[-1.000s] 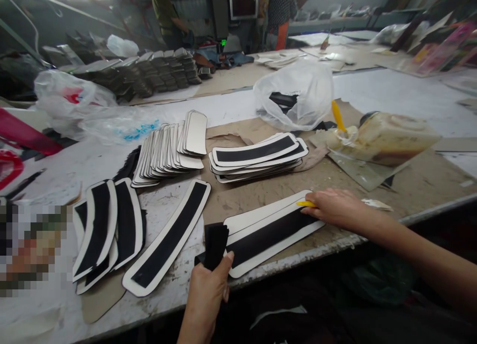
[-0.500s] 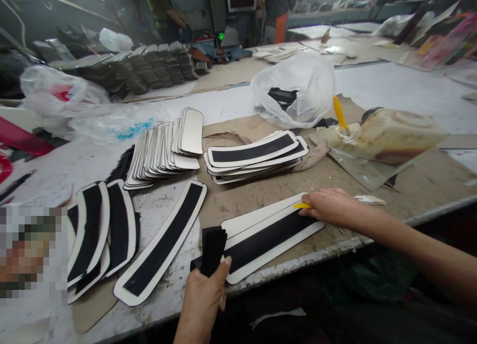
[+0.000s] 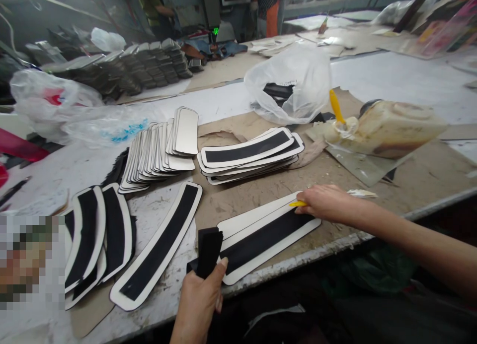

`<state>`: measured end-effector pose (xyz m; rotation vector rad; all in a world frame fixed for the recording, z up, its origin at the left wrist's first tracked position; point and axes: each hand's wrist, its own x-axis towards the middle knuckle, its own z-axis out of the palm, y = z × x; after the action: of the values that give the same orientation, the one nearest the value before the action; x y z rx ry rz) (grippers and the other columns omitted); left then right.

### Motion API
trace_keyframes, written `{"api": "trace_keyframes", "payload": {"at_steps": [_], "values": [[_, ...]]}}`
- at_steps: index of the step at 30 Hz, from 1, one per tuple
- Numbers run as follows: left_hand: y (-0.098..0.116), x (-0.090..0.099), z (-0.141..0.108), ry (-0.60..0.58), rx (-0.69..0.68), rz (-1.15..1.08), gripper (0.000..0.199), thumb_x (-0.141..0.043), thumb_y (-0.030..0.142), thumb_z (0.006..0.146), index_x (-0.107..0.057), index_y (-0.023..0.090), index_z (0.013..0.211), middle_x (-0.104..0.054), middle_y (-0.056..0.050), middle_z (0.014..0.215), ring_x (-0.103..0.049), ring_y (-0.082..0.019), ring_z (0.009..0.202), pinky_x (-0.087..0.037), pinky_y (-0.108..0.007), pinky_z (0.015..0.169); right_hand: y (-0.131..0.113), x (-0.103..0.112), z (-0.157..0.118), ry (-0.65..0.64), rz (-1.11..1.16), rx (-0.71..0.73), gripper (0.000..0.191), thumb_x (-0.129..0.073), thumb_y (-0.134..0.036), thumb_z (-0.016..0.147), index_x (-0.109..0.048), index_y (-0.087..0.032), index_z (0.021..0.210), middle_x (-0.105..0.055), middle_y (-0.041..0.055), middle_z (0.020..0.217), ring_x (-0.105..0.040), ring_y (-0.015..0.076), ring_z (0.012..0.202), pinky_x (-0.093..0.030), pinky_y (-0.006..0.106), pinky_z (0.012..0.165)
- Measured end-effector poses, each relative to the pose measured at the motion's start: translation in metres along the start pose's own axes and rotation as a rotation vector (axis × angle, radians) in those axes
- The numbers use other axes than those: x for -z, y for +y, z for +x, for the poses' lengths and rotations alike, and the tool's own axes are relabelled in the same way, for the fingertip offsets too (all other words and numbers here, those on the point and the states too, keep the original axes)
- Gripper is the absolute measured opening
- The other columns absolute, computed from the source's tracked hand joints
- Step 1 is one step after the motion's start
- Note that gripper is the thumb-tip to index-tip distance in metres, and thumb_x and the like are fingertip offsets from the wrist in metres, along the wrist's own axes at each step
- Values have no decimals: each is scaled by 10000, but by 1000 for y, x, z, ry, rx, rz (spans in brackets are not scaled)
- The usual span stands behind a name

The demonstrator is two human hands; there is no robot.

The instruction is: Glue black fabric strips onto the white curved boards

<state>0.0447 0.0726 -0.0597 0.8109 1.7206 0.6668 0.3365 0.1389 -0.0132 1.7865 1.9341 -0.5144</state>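
My left hand [image 3: 204,289] is closed around a folded bundle of black strips [image 3: 209,249]. Its thumb lies at the near left end of a long white panel [image 3: 253,217], which has a black strip [image 3: 264,237] lying along it. At the panel's far right end my right hand [image 3: 320,205] is closed, with a small yellow tool [image 3: 298,203] poking out from the fingers. The rest of that tool is hidden in the fist. To the left, a curved white piece with a black strip [image 3: 160,244] lies alone on the table.
Behind the panel are a stack of curved white-and-black pieces [image 3: 248,153] and a fanned row of plain white pieces [image 3: 160,155]. A cut-open glue container [image 3: 402,128] with a yellow handle [image 3: 336,106] stands right, near a plastic bag [image 3: 309,91]. More strip-covered pieces [image 3: 117,235] overlap at left.
The whole view has shifted slightly, so most things sit a little further left. Both hands keep their holds, and the panel and strips look unchanged.
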Motion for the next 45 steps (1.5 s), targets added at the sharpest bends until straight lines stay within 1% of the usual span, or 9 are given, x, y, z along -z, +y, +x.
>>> {"api": "trace_keyframes", "payload": {"at_steps": [7,12,19,25,31,35,40,42,45], "values": [[3,-1,-1,31,-21,43,430,-685,482,651,-368,251,477,-307,85,252,-297,-93,252,-247,-236,329,4,-3,3,18,21,25,322,-511,-407,870,-703,-173,980,-718,170,929,-668,331,932,-478,388,737],[1,-1,0,37,-36,68,424,-671,503,654,-378,249,484,-304,82,242,-301,-99,251,-237,-234,329,8,-2,1,55,15,-26,385,-546,-492,840,-715,-154,917,-717,187,900,-669,344,915,-477,394,729],[0,-2,1,16,-66,43,414,-656,479,676,-382,245,473,-325,70,238,-310,-103,239,-232,-231,323,35,-4,-15,110,66,-84,433,-446,-542,875,-684,-185,935,-717,156,934,-662,317,929,-457,363,743],[-2,1,3,-29,-67,-14,420,-662,459,684,-365,244,479,-325,80,252,-300,-87,245,-238,-219,315,40,-14,-36,290,219,-53,449,-303,-470,931,-661,-203,885,-723,100,892,-664,246,840,-431,296,717],[-1,4,2,-95,-51,-146,391,-698,417,645,-394,231,485,-305,95,256,-278,-69,242,-240,-211,303,23,-28,-44,213,455,-160,455,-386,-521,882,-521,-215,574,-625,64,563,-584,185,550,-386,292,569],[0,9,0,-124,-44,-236,388,-729,409,604,-415,218,481,-302,98,265,-264,-53,251,-229,-202,305,26,-40,-50,260,702,-143,490,-426,-619,831,-473,-233,532,-564,69,498,-507,132,452,-327,311,490],[3,15,-7,-157,-54,-315,417,-766,430,579,-414,215,520,-285,122,310,-252,-38,278,-216,-192,312,26,-47,-53,226,872,-138,577,-414,-761,734,-488,-221,542,-551,58,461,-458,143,402,-342,294,433],[5,16,-9,-145,-66,-331,435,-782,427,585,-405,215,530,-283,128,322,-254,-34,284,-218,-187,315,24,-47,-53,280,827,-112,545,-386,-718,767,-521,-215,608,-549,35,461,-477,152,414,-376,292,461],[6,19,-10,-141,-92,-337,447,-786,418,609,-395,214,532,-277,130,326,-254,-30,291,-221,-183,323,22,-45,-55,489,686,-135,477,-364,-626,806,-581,-209,726,-600,26,542,-540,176,491,-422,305,560]]}}
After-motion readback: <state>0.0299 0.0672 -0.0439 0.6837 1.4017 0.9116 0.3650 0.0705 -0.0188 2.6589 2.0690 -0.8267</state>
